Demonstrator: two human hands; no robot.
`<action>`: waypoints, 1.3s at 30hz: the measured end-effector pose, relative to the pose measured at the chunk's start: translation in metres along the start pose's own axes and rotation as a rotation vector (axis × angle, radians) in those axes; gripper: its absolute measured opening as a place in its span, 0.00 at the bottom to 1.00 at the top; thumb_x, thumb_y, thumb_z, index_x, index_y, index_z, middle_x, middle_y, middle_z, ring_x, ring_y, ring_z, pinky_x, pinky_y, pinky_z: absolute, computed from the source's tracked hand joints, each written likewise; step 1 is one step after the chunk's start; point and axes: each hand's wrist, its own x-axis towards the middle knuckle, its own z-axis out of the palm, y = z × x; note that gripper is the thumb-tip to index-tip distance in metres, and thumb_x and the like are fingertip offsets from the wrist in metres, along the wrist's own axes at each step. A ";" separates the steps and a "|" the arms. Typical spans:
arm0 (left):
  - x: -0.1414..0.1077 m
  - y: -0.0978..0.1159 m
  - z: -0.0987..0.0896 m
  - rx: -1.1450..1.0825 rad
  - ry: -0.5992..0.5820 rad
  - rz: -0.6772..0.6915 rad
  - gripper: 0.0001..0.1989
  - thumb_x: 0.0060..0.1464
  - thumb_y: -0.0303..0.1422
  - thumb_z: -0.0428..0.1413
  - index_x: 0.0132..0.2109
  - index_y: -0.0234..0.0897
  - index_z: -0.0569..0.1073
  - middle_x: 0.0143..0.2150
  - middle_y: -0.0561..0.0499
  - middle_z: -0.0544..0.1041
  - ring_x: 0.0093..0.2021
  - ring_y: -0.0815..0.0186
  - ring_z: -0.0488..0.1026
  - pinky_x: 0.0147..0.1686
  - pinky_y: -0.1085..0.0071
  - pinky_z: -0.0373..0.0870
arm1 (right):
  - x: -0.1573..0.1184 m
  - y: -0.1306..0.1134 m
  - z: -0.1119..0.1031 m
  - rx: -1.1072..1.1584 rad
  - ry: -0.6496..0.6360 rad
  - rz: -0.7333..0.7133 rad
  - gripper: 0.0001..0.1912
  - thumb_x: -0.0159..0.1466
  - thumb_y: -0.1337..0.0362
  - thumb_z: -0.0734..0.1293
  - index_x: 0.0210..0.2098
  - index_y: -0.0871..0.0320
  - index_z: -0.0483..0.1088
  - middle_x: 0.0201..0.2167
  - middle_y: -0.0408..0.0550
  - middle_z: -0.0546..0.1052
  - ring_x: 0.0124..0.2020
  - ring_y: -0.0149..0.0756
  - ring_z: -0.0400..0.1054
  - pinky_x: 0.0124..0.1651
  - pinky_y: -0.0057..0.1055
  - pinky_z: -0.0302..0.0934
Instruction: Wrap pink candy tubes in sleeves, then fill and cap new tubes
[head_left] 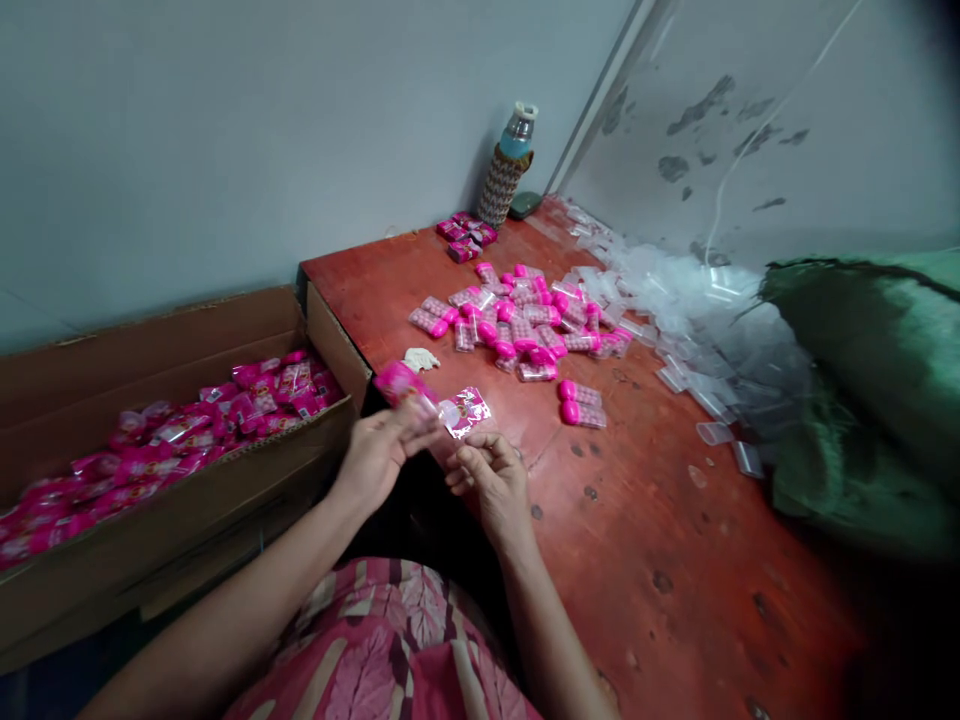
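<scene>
The left hand [379,450] was clamped on a pink packet [401,382], thumb and fingers closed over its near end (both were blurred, so the print could not be read). The right hand [491,485] had its fingers curled in close to the thumb; I could not tell whether the tips met or pinched anything. Taking the clock from that hand, with twelve straight ahead, a shiny printed packet [468,412] lay just before twelve, near its fingertips at the table's edge.

At eleven, on the red table [637,540], was a crumpled white scrap [421,360]. Between twelve and one spread a heap of pink-capped tubes [521,325] filled with small pink pieces, and two more tubes [583,403] lay side by side at two. Farther off at twelve sat some small pink packs [465,238], with a bottle [517,135] in a knitted cover just beside them. Clear plastic sleeves [690,330] were piled at two, against a green sack [862,410] near three. At nine from the left hand, a cardboard box [330,350] held many pink packets [187,430].
</scene>
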 end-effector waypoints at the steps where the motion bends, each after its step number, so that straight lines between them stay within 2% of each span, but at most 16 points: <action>1: 0.002 0.006 -0.005 -0.013 0.044 0.096 0.17 0.45 0.43 0.58 0.32 0.31 0.75 0.35 0.44 0.78 0.37 0.61 0.75 0.42 0.61 0.70 | 0.000 -0.001 -0.002 -0.012 0.011 0.001 0.11 0.55 0.60 0.68 0.33 0.58 0.63 0.22 0.40 0.73 0.18 0.27 0.67 0.19 0.21 0.60; 3: 0.009 0.011 -0.011 0.092 0.079 0.245 0.24 0.49 0.49 0.51 0.40 0.32 0.74 0.41 0.41 0.77 0.41 0.58 0.74 0.45 0.57 0.68 | -0.001 -0.003 -0.009 -0.038 0.047 -0.004 0.10 0.56 0.59 0.66 0.32 0.58 0.63 0.22 0.41 0.73 0.19 0.27 0.66 0.20 0.21 0.60; 4: 0.014 0.009 -0.012 0.236 0.058 0.307 0.25 0.50 0.49 0.49 0.43 0.33 0.74 0.44 0.40 0.76 0.43 0.57 0.73 0.46 0.56 0.67 | -0.002 -0.003 -0.012 -0.055 0.063 -0.007 0.10 0.57 0.58 0.66 0.31 0.58 0.64 0.22 0.41 0.73 0.19 0.26 0.66 0.21 0.22 0.60; 8: 0.040 -0.018 -0.006 1.086 -0.194 0.621 0.20 0.50 0.40 0.55 0.48 0.36 0.72 0.54 0.42 0.69 0.57 0.55 0.62 0.57 0.54 0.54 | -0.003 -0.004 -0.021 -0.107 0.079 -0.008 0.10 0.58 0.57 0.64 0.30 0.58 0.65 0.24 0.43 0.73 0.21 0.25 0.66 0.22 0.21 0.59; 10: 0.053 -0.034 -0.003 1.384 -0.255 0.757 0.17 0.51 0.37 0.55 0.47 0.37 0.73 0.54 0.43 0.69 0.59 0.54 0.57 0.59 0.51 0.49 | -0.004 -0.004 -0.022 -0.122 0.077 -0.002 0.10 0.58 0.57 0.65 0.30 0.58 0.65 0.24 0.42 0.73 0.20 0.26 0.65 0.22 0.21 0.58; 13: 0.066 -0.050 -0.005 1.562 -0.215 0.870 0.12 0.53 0.34 0.53 0.44 0.37 0.75 0.52 0.46 0.71 0.57 0.54 0.60 0.58 0.50 0.49 | -0.004 -0.004 -0.023 -0.139 0.069 0.010 0.10 0.57 0.57 0.65 0.30 0.58 0.65 0.23 0.41 0.73 0.20 0.26 0.65 0.23 0.22 0.58; 17: 0.067 -0.052 -0.009 1.486 -0.186 0.907 0.10 0.53 0.32 0.53 0.42 0.39 0.75 0.49 0.48 0.74 0.55 0.57 0.64 0.57 0.51 0.51 | 0.000 -0.004 -0.024 -0.165 0.067 -0.009 0.10 0.58 0.57 0.64 0.30 0.58 0.65 0.23 0.41 0.72 0.21 0.26 0.65 0.24 0.22 0.58; 20: 0.061 -0.048 -0.006 1.309 -0.191 0.840 0.10 0.52 0.32 0.54 0.42 0.43 0.75 0.49 0.49 0.74 0.56 0.58 0.63 0.58 0.50 0.49 | 0.008 -0.005 -0.022 -0.168 0.132 -0.084 0.09 0.58 0.58 0.65 0.34 0.57 0.66 0.30 0.43 0.73 0.28 0.28 0.67 0.29 0.24 0.61; 23: 0.050 -0.045 0.003 1.106 -0.168 0.730 0.10 0.50 0.31 0.55 0.41 0.46 0.76 0.49 0.49 0.73 0.56 0.58 0.62 0.59 0.52 0.46 | 0.020 -0.005 -0.018 -0.118 0.186 -0.159 0.14 0.56 0.61 0.66 0.42 0.54 0.63 0.39 0.44 0.72 0.36 0.31 0.68 0.35 0.27 0.62; 26: 0.035 -0.039 0.014 0.902 -0.173 0.588 0.10 0.48 0.30 0.57 0.39 0.47 0.77 0.48 0.50 0.74 0.57 0.58 0.61 0.60 0.55 0.45 | 0.030 -0.008 -0.015 -0.032 0.164 -0.164 0.17 0.55 0.62 0.67 0.44 0.54 0.62 0.32 0.41 0.73 0.30 0.29 0.68 0.33 0.26 0.62; 28: 0.026 -0.034 0.020 0.806 -0.183 0.494 0.12 0.46 0.31 0.58 0.40 0.46 0.76 0.49 0.51 0.74 0.57 0.58 0.61 0.59 0.58 0.49 | 0.034 -0.011 -0.015 0.026 0.155 -0.166 0.17 0.54 0.64 0.68 0.43 0.55 0.63 0.27 0.38 0.72 0.25 0.26 0.66 0.31 0.25 0.61; 31: 0.020 -0.024 0.023 0.697 -0.147 0.312 0.17 0.46 0.35 0.58 0.45 0.41 0.75 0.45 0.48 0.76 0.48 0.57 0.70 0.50 0.63 0.63 | 0.037 -0.018 -0.016 0.045 0.143 -0.136 0.18 0.52 0.65 0.69 0.42 0.56 0.63 0.22 0.36 0.70 0.22 0.25 0.64 0.28 0.23 0.59; 33: 0.021 -0.019 0.021 0.612 -0.168 0.129 0.16 0.46 0.39 0.58 0.41 0.36 0.77 0.36 0.48 0.78 0.38 0.58 0.74 0.40 0.66 0.69 | 0.037 -0.021 -0.018 0.000 0.096 -0.084 0.19 0.51 0.64 0.70 0.41 0.57 0.64 0.20 0.35 0.69 0.20 0.25 0.63 0.26 0.23 0.58; 36: 0.024 -0.019 0.017 0.496 -0.278 -0.147 0.13 0.43 0.39 0.60 0.31 0.32 0.78 0.28 0.48 0.78 0.28 0.64 0.74 0.31 0.70 0.71 | 0.038 -0.023 -0.021 -0.094 -0.007 -0.018 0.19 0.49 0.62 0.71 0.39 0.58 0.65 0.19 0.36 0.69 0.19 0.26 0.62 0.25 0.24 0.57; 38: 0.024 -0.021 0.015 0.461 -0.287 -0.250 0.12 0.41 0.37 0.62 0.30 0.30 0.78 0.26 0.47 0.77 0.26 0.67 0.73 0.30 0.73 0.71 | 0.039 -0.025 -0.027 -0.223 -0.044 -0.024 0.19 0.49 0.60 0.70 0.39 0.58 0.66 0.20 0.38 0.70 0.20 0.29 0.63 0.25 0.25 0.57; 39: 0.024 -0.023 0.014 0.451 -0.264 -0.273 0.11 0.40 0.36 0.62 0.29 0.30 0.78 0.26 0.47 0.77 0.26 0.68 0.73 0.29 0.73 0.71 | 0.040 -0.027 -0.032 -0.334 -0.023 -0.058 0.18 0.51 0.58 0.69 0.39 0.59 0.67 0.21 0.40 0.71 0.22 0.30 0.64 0.26 0.27 0.58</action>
